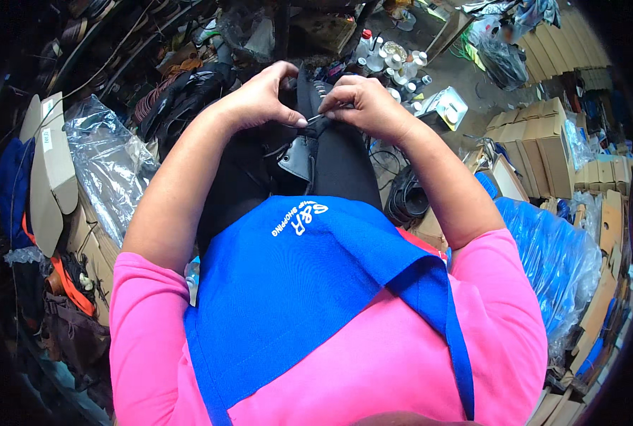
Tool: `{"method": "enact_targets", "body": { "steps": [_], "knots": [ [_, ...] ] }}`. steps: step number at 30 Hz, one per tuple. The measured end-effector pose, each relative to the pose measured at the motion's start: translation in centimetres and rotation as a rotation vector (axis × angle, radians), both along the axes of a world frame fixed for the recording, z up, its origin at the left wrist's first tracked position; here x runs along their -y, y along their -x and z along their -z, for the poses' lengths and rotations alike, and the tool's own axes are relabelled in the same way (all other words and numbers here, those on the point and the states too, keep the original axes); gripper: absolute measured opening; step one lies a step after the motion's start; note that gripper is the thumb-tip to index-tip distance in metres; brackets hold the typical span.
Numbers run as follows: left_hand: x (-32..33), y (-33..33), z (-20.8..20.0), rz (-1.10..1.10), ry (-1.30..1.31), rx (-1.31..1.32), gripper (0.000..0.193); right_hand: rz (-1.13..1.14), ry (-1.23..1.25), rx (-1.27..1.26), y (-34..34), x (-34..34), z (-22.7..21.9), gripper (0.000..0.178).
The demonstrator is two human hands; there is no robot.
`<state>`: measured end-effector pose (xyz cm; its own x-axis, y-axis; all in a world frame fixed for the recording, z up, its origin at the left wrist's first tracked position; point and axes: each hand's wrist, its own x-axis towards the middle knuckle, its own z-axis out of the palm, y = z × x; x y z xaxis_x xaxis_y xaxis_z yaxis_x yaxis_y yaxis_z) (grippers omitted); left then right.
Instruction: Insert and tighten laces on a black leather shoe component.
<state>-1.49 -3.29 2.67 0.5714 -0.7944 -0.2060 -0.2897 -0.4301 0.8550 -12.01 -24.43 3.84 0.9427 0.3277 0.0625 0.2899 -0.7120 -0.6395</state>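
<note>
A black shoe [296, 162] rests between my black-clad thighs, its smooth end toward me. Pale stitches or lacing [320, 89] run along its far part. My left hand [263, 98] curls round the shoe's left side, the thumb pressed near its middle and the other fingers partly hidden behind it. On the other side my right hand [362, 106] is closed in a pinch on a thin, pale needle-like piece [314, 118], which points toward the left thumb. Too little of that piece shows to tell whether it is a needle or a thread end.
Black shoes [181, 99] lie heaped at the left, near clear plastic wrapping [107, 160] and grey cardboard [52, 174]. Several bottles [394, 64] stand ahead on the floor. Cardboard boxes [533, 145] and a blue plastic-wrapped bundle [547, 255] are at the right.
</note>
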Motion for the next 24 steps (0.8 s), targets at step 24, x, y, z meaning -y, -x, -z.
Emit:
{"method": "enact_targets", "body": {
  "steps": [24],
  "knots": [
    [-0.4,-0.1,0.1,0.154,-0.053,-0.1,0.02,-0.05,-0.169,-0.173,-0.7,-0.4,1.0,0.013]
  ]
}}
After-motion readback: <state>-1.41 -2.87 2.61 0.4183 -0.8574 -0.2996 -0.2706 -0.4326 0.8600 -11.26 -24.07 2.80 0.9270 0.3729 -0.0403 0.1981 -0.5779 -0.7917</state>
